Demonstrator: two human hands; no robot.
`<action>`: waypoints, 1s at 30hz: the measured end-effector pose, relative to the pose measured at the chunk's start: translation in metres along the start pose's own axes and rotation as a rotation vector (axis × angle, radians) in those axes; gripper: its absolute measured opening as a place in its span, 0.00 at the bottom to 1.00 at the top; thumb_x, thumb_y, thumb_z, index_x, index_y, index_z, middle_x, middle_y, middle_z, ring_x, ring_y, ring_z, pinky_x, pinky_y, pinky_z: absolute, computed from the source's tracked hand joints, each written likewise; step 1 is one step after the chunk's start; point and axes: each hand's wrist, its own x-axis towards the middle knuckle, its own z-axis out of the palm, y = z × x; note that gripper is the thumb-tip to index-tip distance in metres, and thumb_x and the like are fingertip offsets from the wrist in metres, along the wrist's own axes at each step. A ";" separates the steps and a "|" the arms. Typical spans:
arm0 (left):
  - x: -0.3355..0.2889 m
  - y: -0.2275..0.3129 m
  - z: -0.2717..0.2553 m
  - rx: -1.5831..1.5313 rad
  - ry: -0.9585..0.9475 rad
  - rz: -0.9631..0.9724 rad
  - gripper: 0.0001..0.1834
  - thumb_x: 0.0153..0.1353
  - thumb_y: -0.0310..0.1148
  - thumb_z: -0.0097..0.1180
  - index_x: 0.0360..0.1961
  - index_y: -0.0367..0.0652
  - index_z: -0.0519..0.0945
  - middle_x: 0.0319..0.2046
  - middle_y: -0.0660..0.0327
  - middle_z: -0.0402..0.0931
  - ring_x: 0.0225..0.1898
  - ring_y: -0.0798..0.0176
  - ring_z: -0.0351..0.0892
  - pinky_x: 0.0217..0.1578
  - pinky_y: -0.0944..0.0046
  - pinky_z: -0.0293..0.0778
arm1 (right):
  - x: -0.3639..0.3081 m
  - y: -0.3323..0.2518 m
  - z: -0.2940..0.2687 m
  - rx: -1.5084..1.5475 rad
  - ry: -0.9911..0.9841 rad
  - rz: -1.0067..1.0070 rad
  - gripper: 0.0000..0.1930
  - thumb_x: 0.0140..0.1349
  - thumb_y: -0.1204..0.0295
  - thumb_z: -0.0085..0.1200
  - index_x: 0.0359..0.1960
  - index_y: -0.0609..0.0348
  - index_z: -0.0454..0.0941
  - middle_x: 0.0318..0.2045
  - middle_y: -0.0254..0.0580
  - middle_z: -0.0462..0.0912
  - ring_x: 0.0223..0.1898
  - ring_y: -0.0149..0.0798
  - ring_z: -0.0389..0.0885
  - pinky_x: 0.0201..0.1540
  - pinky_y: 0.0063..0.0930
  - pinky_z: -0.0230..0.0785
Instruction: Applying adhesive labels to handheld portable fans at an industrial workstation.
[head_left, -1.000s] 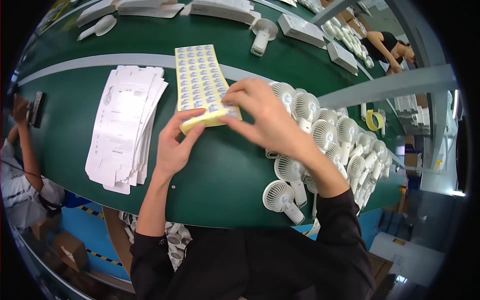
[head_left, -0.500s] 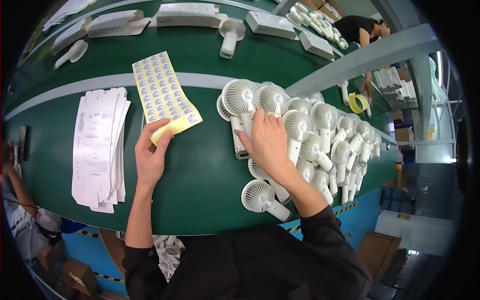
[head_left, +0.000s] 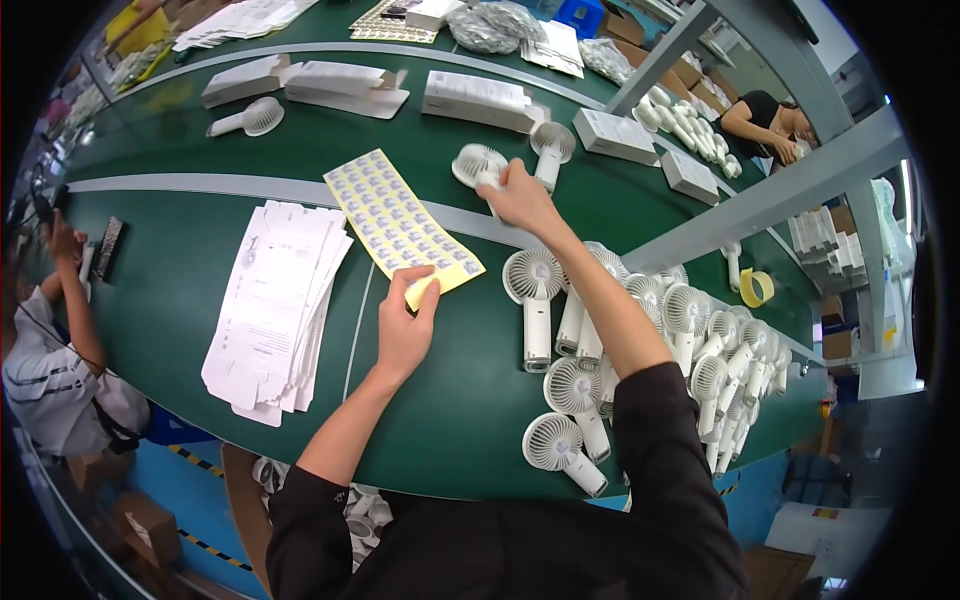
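Tabletop (head_left: pixel 430 430): green and wide, its near edge curving across the lower view. A grey post (head_left: pixel 745 190) crossed the upper right, so I counted that side as tight. A pale strip (head_left: pixel 260 188) split near side from far. The fan pile (head_left: pixel 686 308) crowded the right; between it and the flat white cartons (head_left: pixel 275 300) at left I noted bare green, good room to move. Boxes (head_left: pixel 472 98) lined the far side, with a lane between them and the strip.

Main change: the right grip (head_left: pixel 522 203), over the pile half a second earlier, had crossed the strip, closed on one fan (head_left: pixel 478 163), slightly blurred, near another lying fan (head_left: pixel 553 142). I judged this as one unit parted from the pile. The left grip (head_left: pixel 404 328) was unchanged: pinched narrow on the bare yellow end of the sticker sheet (head_left: pixel 396 212), whose far part reached over the strip.
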 end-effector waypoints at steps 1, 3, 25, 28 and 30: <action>0.000 0.001 -0.002 -0.025 -0.023 -0.062 0.11 0.73 0.32 0.57 0.51 0.38 0.78 0.40 0.54 0.84 0.39 0.70 0.82 0.39 0.68 0.75 | 0.017 0.001 0.009 0.063 0.051 0.021 0.26 0.61 0.54 0.60 0.48 0.66 0.71 0.42 0.65 0.83 0.44 0.63 0.85 0.49 0.47 0.76; 0.001 0.005 -0.005 -0.033 -0.021 -0.056 0.12 0.71 0.31 0.59 0.51 0.38 0.78 0.40 0.55 0.84 0.41 0.70 0.82 0.41 0.68 0.76 | 0.035 0.003 0.020 0.102 0.118 -0.211 0.24 0.64 0.57 0.59 0.50 0.67 0.72 0.44 0.64 0.82 0.44 0.63 0.84 0.50 0.47 0.75; 0.006 0.021 -0.017 -0.310 -0.182 -0.168 0.10 0.71 0.26 0.59 0.49 0.35 0.76 0.45 0.52 0.85 0.45 0.60 0.89 0.41 0.68 0.81 | -0.141 -0.019 -0.004 -0.086 0.124 -0.775 0.16 0.60 0.73 0.67 0.51 0.56 0.82 0.41 0.42 0.80 0.42 0.47 0.78 0.47 0.39 0.71; 0.006 0.019 -0.016 -0.326 -0.169 -0.166 0.09 0.71 0.27 0.59 0.49 0.35 0.76 0.45 0.51 0.84 0.45 0.59 0.89 0.41 0.68 0.81 | -0.150 -0.018 -0.007 -0.153 0.170 -0.687 0.16 0.60 0.71 0.67 0.49 0.56 0.83 0.39 0.41 0.80 0.40 0.46 0.78 0.44 0.39 0.71; 0.007 0.018 -0.016 -0.301 -0.126 -0.159 0.09 0.71 0.28 0.59 0.48 0.35 0.77 0.46 0.50 0.84 0.44 0.58 0.89 0.41 0.68 0.80 | -0.159 -0.015 -0.011 -0.358 0.270 -0.617 0.16 0.62 0.66 0.66 0.46 0.63 0.79 0.33 0.44 0.82 0.34 0.48 0.82 0.40 0.39 0.73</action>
